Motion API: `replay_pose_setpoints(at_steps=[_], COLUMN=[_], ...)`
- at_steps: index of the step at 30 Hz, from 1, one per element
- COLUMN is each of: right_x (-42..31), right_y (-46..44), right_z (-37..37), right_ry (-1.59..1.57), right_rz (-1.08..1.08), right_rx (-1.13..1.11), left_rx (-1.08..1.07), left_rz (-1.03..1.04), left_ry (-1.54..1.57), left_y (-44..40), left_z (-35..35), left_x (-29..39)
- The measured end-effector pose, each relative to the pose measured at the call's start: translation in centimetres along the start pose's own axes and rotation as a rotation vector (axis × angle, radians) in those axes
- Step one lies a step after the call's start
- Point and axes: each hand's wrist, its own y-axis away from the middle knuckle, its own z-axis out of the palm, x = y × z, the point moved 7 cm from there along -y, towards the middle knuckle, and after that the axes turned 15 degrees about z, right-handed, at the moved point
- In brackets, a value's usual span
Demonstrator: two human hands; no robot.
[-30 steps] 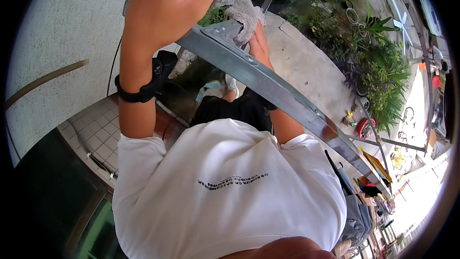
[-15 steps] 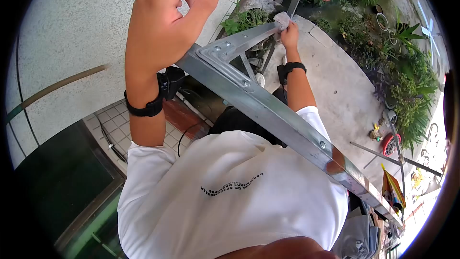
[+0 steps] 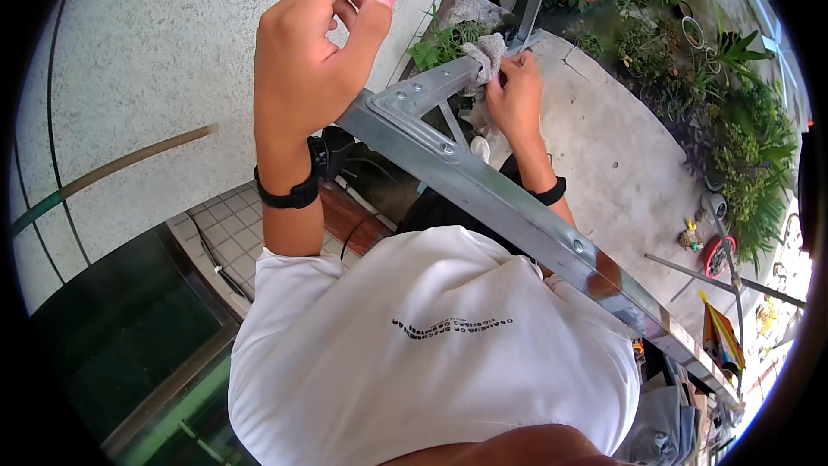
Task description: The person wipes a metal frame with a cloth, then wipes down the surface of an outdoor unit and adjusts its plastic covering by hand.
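Grey cloth (image 3: 485, 56) hugged the far branch of a metal frame (image 3: 483, 177), where bent fingers of the right hand (image 3: 517, 95) met it, grip unclear, while the left hand (image 3: 319, 52), empty, half-curled, hung by the frame's left end.

The bare left hand (image 3: 319, 56) was raised, fingers loosely curled; the bare right hand (image 3: 519, 99) extended lower, fingers bent.

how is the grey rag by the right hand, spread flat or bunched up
Bunched up: the grey rag shows as a crumpled lump on the metal bracket, by the right hand.
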Motion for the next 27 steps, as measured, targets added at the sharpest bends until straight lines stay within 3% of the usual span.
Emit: replay_pose_setpoints(at_steps=[2,5,8,11,12,14,15,17,19,21,24,26,27], right_x=[-2.0,0.6,7.2,15.1,16.6,16.8,15.8,13.5,12.0,11.6,8.4,6.6,5.0], right_y=[1.5,0.7,-2.5,-7.5,-8.7,-9.8,-9.5,-8.1,-6.0,-3.2,1.1,3.7,4.9], right_z=[-0.6,0.6,3.7,6.3,6.7,6.7,6.7,5.1,2.9,1.2,-0.7,-1.2,-1.7], right_ry=[-0.059,-0.022,0.063,0.216,0.248,0.257,0.223,0.164,0.038,-0.089,-0.210,-0.305,-0.432], right_rz=[-0.004,-0.006,0.010,0.027,0.052,0.031,0.007,-0.032,0.052,0.161,0.343,0.422,0.409], right_rx=[0.014,0.061,0.097,0.009,-0.026,-0.064,-0.074,-0.082,-0.047,-0.064,-0.181,-0.314,-0.342], left_rx=[0.040,0.102,0.031,0.108,0.242,0.505,0.582,0.546,0.519,0.478,0.246,0.010,-0.149], left_rz=[0.025,0.019,0.011,0.043,0.111,0.243,0.173,0.438,0.511,0.344,0.063,-0.305,-0.336], left_ry=[0.000,0.033,0.017,0.049,0.056,0.071,0.177,0.008,0.163,0.222,0.312,0.555,0.534], left_y=[0.0,0.1,0.2,0.6,0.8,2.3,3.7,6.5,10.2,13.5,17.2,19.2,21.2], left_z=[0.0,-0.1,-0.1,-0.5,-1.3,-2.5,-3.2,-4.3,-3.9,-1.9,4.0,9.0,12.0], left_x=[-0.1,-0.5,-0.2,-0.1,0.0,0.3,1.1,4.6,5.6,4.1,1.2,-0.2,-0.9])
